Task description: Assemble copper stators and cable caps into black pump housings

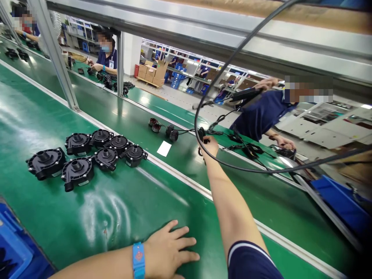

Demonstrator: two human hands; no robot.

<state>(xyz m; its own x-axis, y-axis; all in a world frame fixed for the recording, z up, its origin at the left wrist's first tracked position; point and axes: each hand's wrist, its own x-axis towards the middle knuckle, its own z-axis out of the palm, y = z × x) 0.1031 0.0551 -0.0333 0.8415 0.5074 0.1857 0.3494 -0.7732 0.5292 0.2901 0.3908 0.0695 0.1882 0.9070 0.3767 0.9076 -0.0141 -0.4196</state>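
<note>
Evidently, I had the right hand (209,146) gripping a small black part (201,133) over the conveyor (133,122), the left hand (171,250) spread, unladen, over the table (151,201). Seven black pumps (106,157) stood there, seemingly assembled; motor parts (173,135) lay separate on the conveyor.

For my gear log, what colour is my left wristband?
Your left wristband is bright blue with a small reddish mark, clearest in the head view.

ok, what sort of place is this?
Most likely a factory assembly line: black round housings stand grouped on a long green work surface, a co-worker in a dark blue shirt handles parts on the far side, and cardboard boxes sit on a pallet behind.
</note>
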